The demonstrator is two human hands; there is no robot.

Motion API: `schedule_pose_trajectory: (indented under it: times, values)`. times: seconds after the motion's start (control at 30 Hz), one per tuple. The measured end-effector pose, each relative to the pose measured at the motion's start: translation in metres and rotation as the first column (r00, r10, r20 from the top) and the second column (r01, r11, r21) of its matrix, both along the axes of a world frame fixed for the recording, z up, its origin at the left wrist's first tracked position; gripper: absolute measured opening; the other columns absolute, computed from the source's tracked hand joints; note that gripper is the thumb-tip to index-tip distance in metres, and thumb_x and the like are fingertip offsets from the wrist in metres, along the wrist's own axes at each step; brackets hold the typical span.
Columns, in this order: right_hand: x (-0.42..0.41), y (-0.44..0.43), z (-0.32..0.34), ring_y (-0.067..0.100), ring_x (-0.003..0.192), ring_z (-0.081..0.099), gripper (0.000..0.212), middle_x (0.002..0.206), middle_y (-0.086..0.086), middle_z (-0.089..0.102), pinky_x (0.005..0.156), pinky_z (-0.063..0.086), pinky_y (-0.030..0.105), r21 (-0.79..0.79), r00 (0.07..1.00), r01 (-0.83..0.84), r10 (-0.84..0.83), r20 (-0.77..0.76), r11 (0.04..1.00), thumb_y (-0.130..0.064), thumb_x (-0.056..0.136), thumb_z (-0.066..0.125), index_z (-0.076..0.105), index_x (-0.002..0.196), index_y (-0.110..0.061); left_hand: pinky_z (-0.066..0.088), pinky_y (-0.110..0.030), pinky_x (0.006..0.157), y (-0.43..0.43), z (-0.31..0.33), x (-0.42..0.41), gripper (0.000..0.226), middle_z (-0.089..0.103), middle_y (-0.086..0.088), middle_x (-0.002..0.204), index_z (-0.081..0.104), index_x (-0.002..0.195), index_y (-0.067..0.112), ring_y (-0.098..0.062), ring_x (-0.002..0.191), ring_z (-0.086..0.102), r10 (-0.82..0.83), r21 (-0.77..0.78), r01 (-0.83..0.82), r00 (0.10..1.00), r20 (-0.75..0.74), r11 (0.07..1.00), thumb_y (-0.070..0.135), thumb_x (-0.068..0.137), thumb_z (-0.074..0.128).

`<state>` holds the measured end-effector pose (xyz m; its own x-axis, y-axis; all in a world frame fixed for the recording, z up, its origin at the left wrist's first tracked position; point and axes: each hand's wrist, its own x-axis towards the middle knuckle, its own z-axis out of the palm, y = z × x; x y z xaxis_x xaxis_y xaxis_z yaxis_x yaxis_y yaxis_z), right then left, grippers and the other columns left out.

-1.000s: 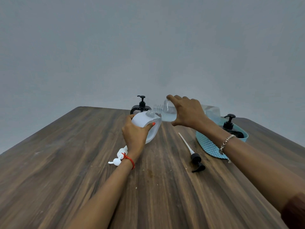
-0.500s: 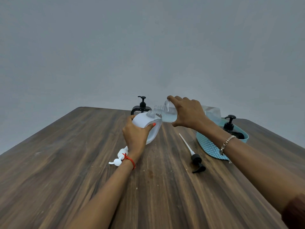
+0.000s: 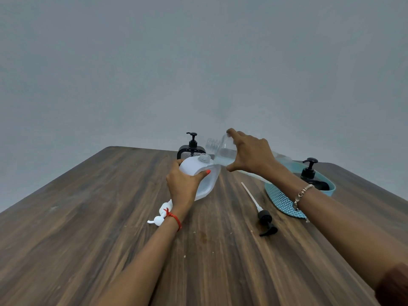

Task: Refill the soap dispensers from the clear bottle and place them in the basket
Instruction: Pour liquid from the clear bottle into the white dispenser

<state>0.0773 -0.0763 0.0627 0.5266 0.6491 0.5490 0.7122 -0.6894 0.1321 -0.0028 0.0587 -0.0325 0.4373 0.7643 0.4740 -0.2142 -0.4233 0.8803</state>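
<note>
My left hand (image 3: 184, 186) grips a white soap dispenser (image 3: 202, 173) standing on the table with its neck uncapped. My right hand (image 3: 251, 154) holds the clear bottle (image 3: 221, 149) tipped almost flat, its threaded mouth just above and behind the dispenser's neck, liquid lying low inside. A white pump (image 3: 160, 214) lies by my left wrist. A black pump with a long tube (image 3: 263, 216) lies to the right. The teal basket (image 3: 281, 200) holds one black-pump dispenser (image 3: 309, 173). Another black dispenser (image 3: 191, 149) stands behind the white one.
The dark wooden table (image 3: 99, 228) stretches wide to the left and toward me. Its far edge meets a plain grey wall. My right forearm, with a bracelet, crosses over the basket's near side.
The clear bottle's mouth has lifted slightly away from the white dispenser's neck. My left hand keeps the same grip.
</note>
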Motion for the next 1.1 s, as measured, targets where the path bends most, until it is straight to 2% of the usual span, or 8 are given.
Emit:
schedule_pose_trajectory:
  times: [0.23,0.3,0.43,0.53,0.7,0.83,0.97,1.1]
  values:
    - [0.011,0.000,-0.001,0.019,0.085,0.056,0.080,0.102,-0.002,0.059,0.073,0.045,0.033,0.389,0.943,-0.086,0.201,-0.265,0.917,-0.041,0.054,0.086,0.040,0.117,-0.022,0.042,-0.013,0.059,0.010,0.006,-0.001,0.060,0.060,0.002,0.096,0.058,0.107,0.012,-0.015,0.086,0.057,-0.112,-0.083,0.111,0.994,-0.003,0.990,0.028,0.057,0.088]
    - [0.017,-0.003,-0.004,0.019,0.081,0.058,0.079,0.100,0.000,0.059,0.073,0.050,0.034,0.517,0.901,-0.101,0.298,-0.315,0.850,-0.038,0.052,0.088,0.043,0.114,-0.022,0.047,-0.018,0.063,0.015,0.005,-0.001,0.056,0.063,0.000,0.096,0.058,0.103,0.015,-0.017,0.087,0.060,-0.133,-0.118,0.134,0.991,0.017,0.984,0.026,0.057,0.088]
    - [0.033,-0.009,-0.013,0.022,0.089,0.062,0.074,0.104,0.005,0.061,0.071,0.051,0.029,0.719,0.785,-0.005,0.448,-0.428,0.695,-0.028,0.054,0.090,0.047,0.114,-0.023,0.057,-0.041,0.076,0.026,0.004,0.001,0.058,0.067,-0.003,0.098,0.058,0.097,0.019,-0.021,0.088,0.065,-0.156,-0.198,0.157,0.988,0.025,0.967,0.031,0.051,0.090]
    - [0.043,-0.014,-0.024,0.021,0.094,0.059,0.070,0.107,0.006,0.059,0.070,0.050,0.024,0.767,0.706,0.019,0.534,-0.465,0.642,-0.021,0.059,0.087,0.048,0.118,-0.022,0.057,-0.048,0.075,0.031,0.004,0.000,0.058,0.068,-0.004,0.097,0.059,0.089,0.025,-0.024,0.087,0.067,-0.178,-0.239,0.186,0.983,0.053,0.953,0.039,0.042,0.089]
    - [0.054,-0.012,-0.043,0.025,0.097,0.063,0.074,0.106,0.006,0.061,0.083,0.055,0.038,0.810,0.610,0.082,0.614,-0.501,0.581,-0.030,0.048,0.086,0.053,0.115,-0.024,0.058,-0.049,0.075,0.036,0.004,0.000,0.046,0.069,-0.007,0.095,0.061,0.089,0.023,-0.027,0.086,0.068,-0.201,-0.269,0.213,0.977,0.071,0.939,0.023,0.053,0.090]
    - [0.058,-0.009,-0.051,0.021,0.094,0.064,0.070,0.103,0.004,0.063,0.076,0.055,0.031,0.821,0.548,0.090,0.660,-0.514,0.564,-0.026,0.048,0.086,0.055,0.111,-0.027,0.058,-0.047,0.076,0.038,0.005,0.000,0.047,0.069,-0.006,0.095,0.062,0.094,0.017,-0.026,0.087,0.068,-0.202,-0.294,0.217,0.976,0.079,0.931,0.021,0.055,0.089]
    - [0.061,-0.007,-0.061,0.011,0.089,0.066,0.075,0.109,0.008,0.065,0.068,0.055,0.020,0.833,0.480,0.084,0.710,-0.515,0.547,-0.007,0.055,0.087,0.053,0.121,-0.016,0.058,-0.049,0.074,0.040,0.004,0.001,0.046,0.070,-0.008,0.096,0.063,0.090,0.019,-0.028,0.087,0.068,-0.213,-0.296,0.225,0.974,0.073,0.928,0.022,0.053,0.090]
    - [0.069,-0.008,-0.064,0.017,0.097,0.066,0.082,0.114,0.009,0.064,0.074,0.056,0.026,0.832,0.452,0.096,0.721,-0.525,0.546,-0.011,0.050,0.089,0.051,0.123,-0.017,0.058,-0.048,0.074,0.041,0.003,0.001,0.051,0.070,-0.008,0.096,0.064,0.095,0.016,-0.027,0.087,0.068,-0.201,-0.284,0.211,0.977,0.066,0.935,0.024,0.052,0.090]
